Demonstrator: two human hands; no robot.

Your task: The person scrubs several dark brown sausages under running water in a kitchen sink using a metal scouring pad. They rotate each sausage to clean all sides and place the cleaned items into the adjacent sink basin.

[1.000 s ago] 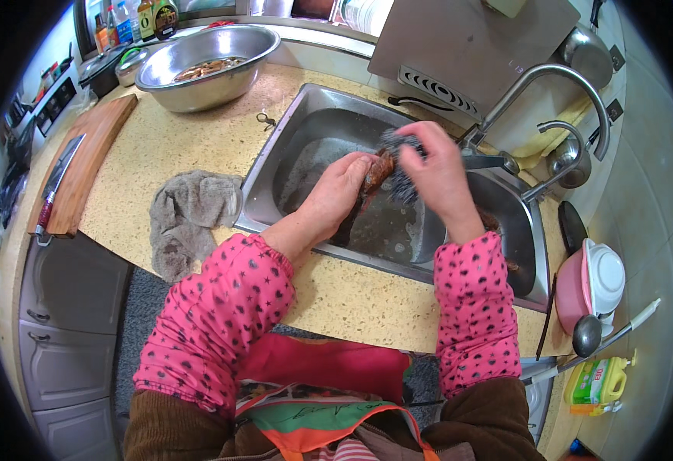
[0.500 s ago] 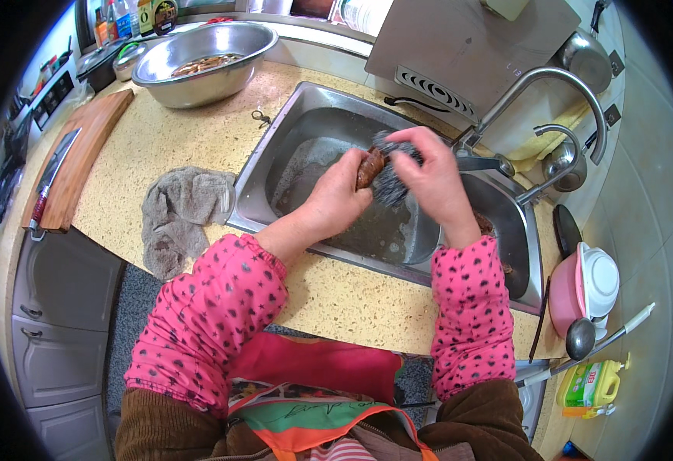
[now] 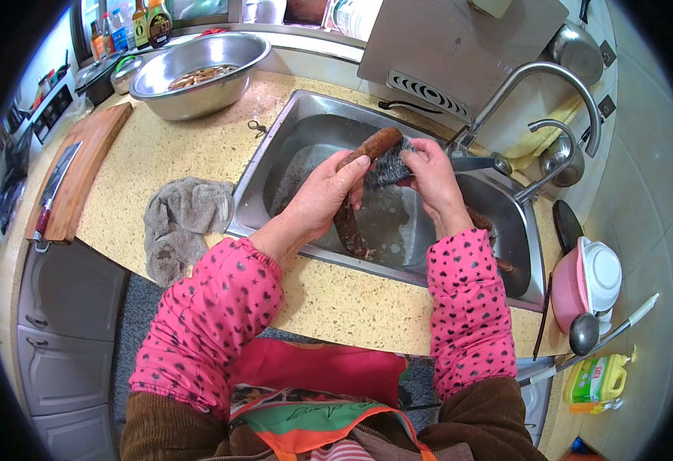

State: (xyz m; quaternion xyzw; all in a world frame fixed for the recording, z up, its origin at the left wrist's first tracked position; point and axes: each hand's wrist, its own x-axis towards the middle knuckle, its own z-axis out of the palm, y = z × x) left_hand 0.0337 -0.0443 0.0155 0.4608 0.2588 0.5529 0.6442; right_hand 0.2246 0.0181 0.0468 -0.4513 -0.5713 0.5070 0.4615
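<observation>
Over the large sink basin (image 3: 244,224), my left hand (image 3: 317,196) is closed round a long brown sausage (image 3: 378,144). One end points up and away to the right. The other hangs bent below my palm, above the cloudy water. My right hand (image 3: 438,188) grips a dark grey, fuzzy scrubber (image 3: 385,170) right beside the sausage's upper part. It seems to touch the sausage, though my fingers partly hide the contact. More brown sausages (image 3: 478,220) lie in the smaller right basin, mostly hidden by my right wrist and sleeve.
A metal faucet (image 3: 536,67) arches over the sink's back right. Left of the sink lies a grey cloth (image 3: 182,223). Farther left are a cutting board (image 3: 94,165) with a knife (image 3: 58,175) on it. A large steel bowl (image 3: 232,91) stands at the back left.
The sausage has been turned in my left hand, so its long upper end and hanging lower end now show. My right hand with the scrubber has moved slightly lower.
</observation>
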